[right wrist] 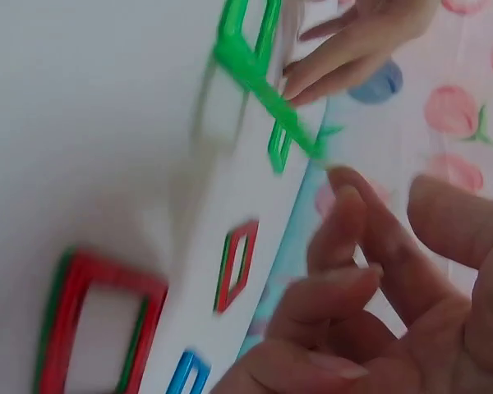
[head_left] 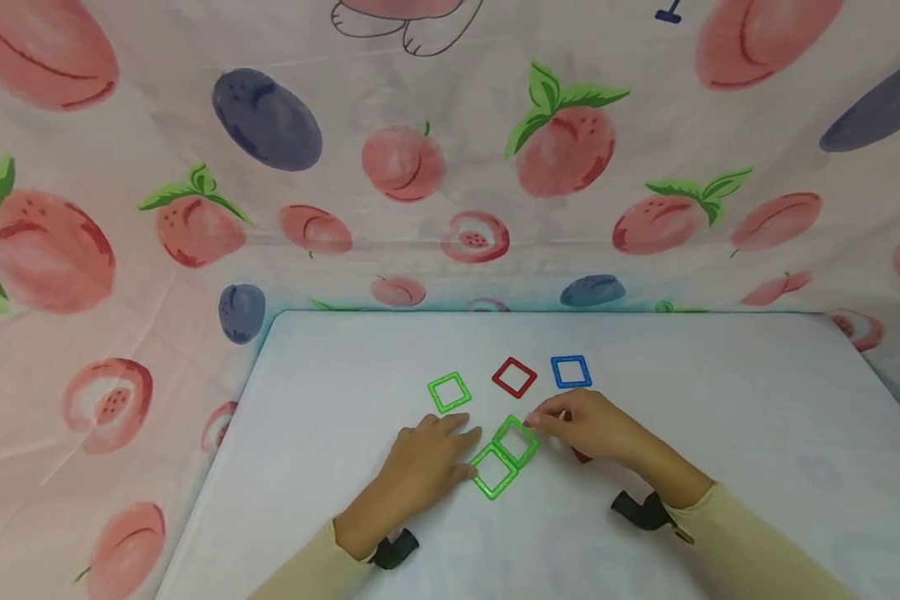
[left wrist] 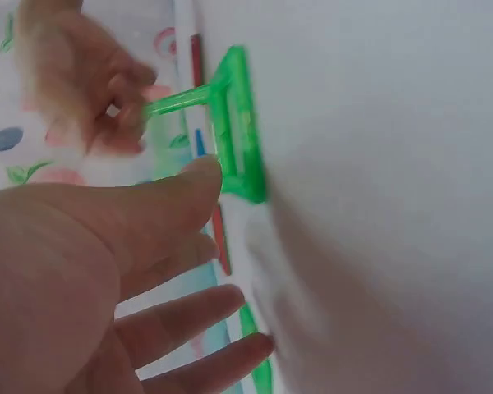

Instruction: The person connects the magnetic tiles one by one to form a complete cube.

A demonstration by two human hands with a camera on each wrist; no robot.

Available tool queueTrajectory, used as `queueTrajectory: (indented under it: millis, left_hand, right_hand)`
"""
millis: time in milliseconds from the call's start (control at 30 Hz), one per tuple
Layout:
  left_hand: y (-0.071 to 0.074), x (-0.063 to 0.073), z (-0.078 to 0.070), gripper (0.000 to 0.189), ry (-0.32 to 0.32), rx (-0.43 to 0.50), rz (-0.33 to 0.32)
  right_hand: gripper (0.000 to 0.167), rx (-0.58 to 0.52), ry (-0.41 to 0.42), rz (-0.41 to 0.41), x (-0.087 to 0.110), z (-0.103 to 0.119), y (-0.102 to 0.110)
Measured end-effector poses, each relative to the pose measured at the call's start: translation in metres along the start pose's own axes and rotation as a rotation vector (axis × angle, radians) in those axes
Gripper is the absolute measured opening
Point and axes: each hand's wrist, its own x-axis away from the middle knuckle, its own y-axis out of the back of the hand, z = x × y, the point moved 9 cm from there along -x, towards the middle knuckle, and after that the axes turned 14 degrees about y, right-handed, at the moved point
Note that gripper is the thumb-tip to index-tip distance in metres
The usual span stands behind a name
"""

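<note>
While one green square (head_left: 504,483) is touching our spread left grip (head_left: 426,465) thumb-side, our loosely bent right grip (head_left: 596,425) is touching its tilted neighbour (head_left: 528,456).

Head view looks forward-down; close wrist views share green frames (head_left: 506,456).

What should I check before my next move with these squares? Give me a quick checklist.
1. Left hand at the near green square: ok, thumb at its edge.
2. Second green square meeting it: ok, along one edge.
3. Second green square angled up from the first: ok, the wrist views show it.
4. Right hand gripping that raised square: cannot tell; fingertips are at its edge, but a pinch isn't clear.
5. Red square uncovered: not ok, the right hand hides part in the head view.
6. Blue square uncovered: ok.
</note>
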Motion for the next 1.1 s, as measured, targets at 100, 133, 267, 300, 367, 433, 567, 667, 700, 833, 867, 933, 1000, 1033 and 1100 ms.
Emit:
queueTrajectory:
  millis: [100, 133, 267, 300, 367, 433, 567, 667, 700, 833, 867, 933, 1000, 1033, 1100]
  left_hand:
    - [0.004, 0.000, 0.001, 0.049, -0.018, 0.051, 0.027]
    - [0.004, 0.000, 0.001, 0.047, -0.029, 0.065, 0.039]
    - [0.003, 0.002, -0.001, 0.038, -0.074, 0.069, 0.070]
    - [0.002, 0.002, -0.001, 0.036, -0.078, 0.064, 0.072]
    - [0.002, 0.003, -0.002, 0.035, -0.082, 0.046, 0.070]
    - [0.002, 0.004, -0.004, 0.036, -0.086, 0.029, 0.062]
    - [0.002, 0.003, -0.006, 0.038, -0.082, -0.003, 0.049]
    - [0.002, 0.001, -0.006, 0.042, -0.075, -0.013, 0.030]
    - [0.002, 0.001, -0.006, 0.043, -0.071, -0.013, 0.023]
    - [0.002, -0.001, -0.004, 0.046, -0.044, -0.013, 0.002]
    - [0.001, -0.001, -0.004, 0.046, -0.037, -0.010, -0.001]
    - [0.001, -0.002, -0.004, 0.044, -0.027, -0.012, -0.007]
    - [0.000, -0.002, -0.005, 0.043, -0.020, -0.014, -0.012]
    - [0.000, -0.002, -0.005, 0.042, -0.016, -0.015, -0.015]
    - [-0.001, -0.003, -0.005, 0.041, -0.010, -0.022, -0.020]
  right_hand:
    - [0.029, 0.033, -0.011, -0.001, 0.008, -0.010, 0.008]
    - [0.029, 0.047, -0.012, -0.006, 0.011, -0.013, 0.010]
    - [0.021, 0.115, -0.006, -0.050, 0.017, -0.022, 0.017]
    - [0.019, 0.131, 0.005, -0.057, 0.017, -0.023, 0.017]
    - [0.016, 0.149, 0.023, -0.067, 0.016, -0.023, 0.016]
    - [0.013, 0.147, 0.036, -0.067, 0.013, -0.021, 0.011]
    - [0.010, 0.168, 0.043, -0.059, 0.001, -0.016, -0.002]
    - [0.013, 0.252, -0.004, -0.052, -0.008, -0.014, -0.010]
    - [0.016, 0.287, -0.027, -0.045, -0.011, -0.014, -0.012]
    - [0.024, 0.402, -0.089, -0.013, -0.016, -0.010, -0.017]
    - [0.023, 0.421, -0.096, -0.003, -0.017, -0.010, -0.018]
    - [0.019, 0.444, -0.099, 0.012, -0.018, -0.009, -0.019]
    - [0.016, 0.452, -0.095, 0.022, -0.019, -0.009, -0.019]
    - [0.015, 0.451, -0.091, 0.024, -0.019, -0.009, -0.019]
    - [0.015, 0.427, -0.080, 0.019, -0.019, -0.009, -0.018]
